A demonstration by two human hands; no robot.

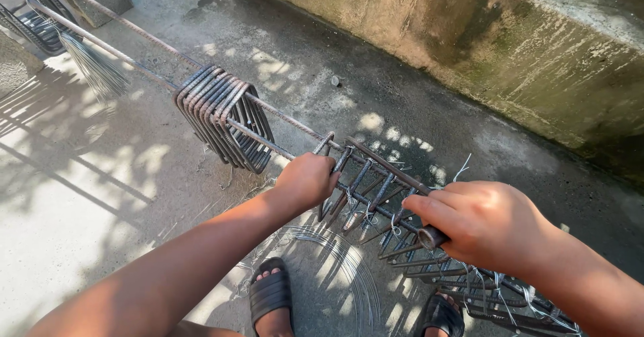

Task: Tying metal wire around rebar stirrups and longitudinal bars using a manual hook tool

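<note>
The left hand (307,180) is clamping a stirrup (327,150) steady while the right hand (484,223), fisted around the tying hook (396,171), is best twisting snugly without snapping the wire (461,169).

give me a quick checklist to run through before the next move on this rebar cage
1. Left hand gripping a stirrup on the bars: ok.
2. Right hand closed on the tool, its tip lying over the cage: ok.
3. Wire ties on the spaced stirrups near the right hand: present; tightness cannot tell.
4. Loose stirrup bundle hanging on the long bars, apart from the left hand: ok.
5. Wire coil on the ground between the sandals: close to the feet, not ok for footing.
6. Bar ends and far support: cannot tell, mostly out of view.
</note>
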